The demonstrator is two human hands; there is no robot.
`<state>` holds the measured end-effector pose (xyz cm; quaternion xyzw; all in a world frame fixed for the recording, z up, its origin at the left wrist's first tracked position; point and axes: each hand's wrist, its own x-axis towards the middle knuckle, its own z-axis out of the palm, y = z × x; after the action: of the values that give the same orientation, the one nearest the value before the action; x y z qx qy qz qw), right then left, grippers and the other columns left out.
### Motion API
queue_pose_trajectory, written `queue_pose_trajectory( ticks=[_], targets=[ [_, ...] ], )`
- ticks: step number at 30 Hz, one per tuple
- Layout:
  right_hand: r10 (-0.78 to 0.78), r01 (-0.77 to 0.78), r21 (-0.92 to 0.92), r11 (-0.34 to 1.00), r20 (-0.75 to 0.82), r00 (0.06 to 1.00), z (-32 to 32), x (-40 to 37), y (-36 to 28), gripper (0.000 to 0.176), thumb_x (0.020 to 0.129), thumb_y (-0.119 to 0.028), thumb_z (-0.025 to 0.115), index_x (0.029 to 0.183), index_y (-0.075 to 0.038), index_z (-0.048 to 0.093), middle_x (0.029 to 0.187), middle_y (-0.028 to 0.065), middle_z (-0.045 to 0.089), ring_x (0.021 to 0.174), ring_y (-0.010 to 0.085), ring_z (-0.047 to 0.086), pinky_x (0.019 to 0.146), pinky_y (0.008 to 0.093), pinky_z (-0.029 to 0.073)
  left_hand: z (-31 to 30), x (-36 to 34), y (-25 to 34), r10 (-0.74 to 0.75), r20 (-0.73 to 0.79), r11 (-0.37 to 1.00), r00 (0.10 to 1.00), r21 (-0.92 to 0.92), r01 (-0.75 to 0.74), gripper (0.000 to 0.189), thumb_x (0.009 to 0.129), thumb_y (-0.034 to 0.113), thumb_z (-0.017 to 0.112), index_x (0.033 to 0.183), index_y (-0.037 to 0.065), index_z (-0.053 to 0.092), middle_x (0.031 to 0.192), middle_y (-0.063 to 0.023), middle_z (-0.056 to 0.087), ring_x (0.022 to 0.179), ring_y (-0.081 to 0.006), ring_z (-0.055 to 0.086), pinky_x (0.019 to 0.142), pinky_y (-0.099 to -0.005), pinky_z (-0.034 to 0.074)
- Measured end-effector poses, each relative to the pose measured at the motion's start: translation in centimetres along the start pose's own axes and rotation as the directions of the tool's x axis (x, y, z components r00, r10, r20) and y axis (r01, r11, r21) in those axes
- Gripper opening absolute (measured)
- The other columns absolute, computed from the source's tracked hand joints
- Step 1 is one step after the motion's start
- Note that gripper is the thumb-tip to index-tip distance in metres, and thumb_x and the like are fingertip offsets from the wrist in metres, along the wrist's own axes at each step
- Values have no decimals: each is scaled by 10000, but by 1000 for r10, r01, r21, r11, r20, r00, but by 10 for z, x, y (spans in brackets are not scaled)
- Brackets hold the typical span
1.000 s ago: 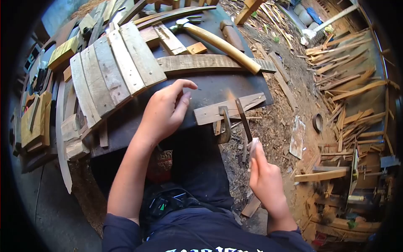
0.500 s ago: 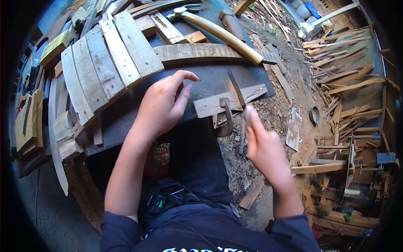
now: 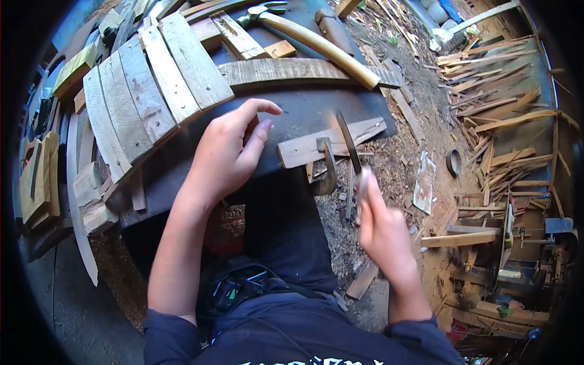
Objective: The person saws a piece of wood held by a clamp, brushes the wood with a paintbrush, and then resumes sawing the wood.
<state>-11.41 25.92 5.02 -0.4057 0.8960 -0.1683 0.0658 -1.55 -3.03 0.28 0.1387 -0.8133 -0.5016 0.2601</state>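
Note:
A long, narrow, dark file (image 3: 348, 139) is gripped in my right hand (image 3: 386, 234), its blurred tip pointing away from me. It crosses over a small tapered board (image 3: 298, 151) at the table's edge. A metal clamp (image 3: 329, 170) reaches over that board and down past the edge, to the left of the file. My left hand (image 3: 231, 137) hovers over the dark tabletop (image 3: 298, 114), left of the board. Its fingers are loosely bent with the thumb apart, and nothing is in them.
A curved panel of nailed slats (image 3: 149, 91) lies on the left. Behind my hands, a claw hammer (image 3: 316, 44) rests across a long curved board (image 3: 286, 72). Many scrap sticks (image 3: 496, 91) cover the ground at right. Stacked wood blocks (image 3: 39, 182) sit far left.
My right hand and the file have shifted slightly toward me and to the right. My left hand has drifted a little left, still bent and holding nothing.

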Motion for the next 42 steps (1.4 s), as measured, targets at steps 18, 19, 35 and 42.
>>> queue_pose_trajectory(
  ticks=[18, 19, 35, 42],
  targets=[
    [-12, 11, -29, 1000, -7, 1000, 5, 25, -1, 540, 1048, -110, 578, 1561, 3, 457, 705, 287, 675, 653, 451, 721, 593, 568, 543, 10, 0, -4, 97, -23, 975, 995, 202, -90, 215, 1014, 46, 626, 1222, 54, 680, 754, -96, 553, 690, -179, 519, 657, -337, 452],
    [-35, 33, -34, 999, -33, 999, 9, 25, -1, 540, 1048, -109, 577, 1561, 8, 455, 707, 286, 676, 653, 449, 722, 594, 567, 542, 8, -2, -2, 53, -10, 987, 999, 151, -51, 216, 1014, 46, 626, 1222, 55, 681, 748, -95, 549, 684, -181, 518, 653, -336, 450],
    [-21, 23, 31, 999, -52, 998, 8, 4, 1, 528, 1041, -86, 592, 1551, -7, 483, 735, 292, 684, 657, 448, 720, 580, 538, 551, 3, -4, -1, 27, -21, 997, 999, 72, -26, 218, 1026, 57, 616, 1232, 56, 685, 749, -55, 521, 704, -128, 479, 673, -295, 432],
    [-14, 17, 63, 998, -54, 998, 5, -11, 3, 547, 1033, -41, 577, 1568, 5, 470, 711, 232, 695, 644, 390, 743, 597, 482, 580, -2, -7, -2, -10, -28, 1000, 1000, -15, 10, 213, 1036, 61, 603, 1234, 54, 684, 732, -33, 500, 704, -111, 455, 668, -282, 411]
  ],
)
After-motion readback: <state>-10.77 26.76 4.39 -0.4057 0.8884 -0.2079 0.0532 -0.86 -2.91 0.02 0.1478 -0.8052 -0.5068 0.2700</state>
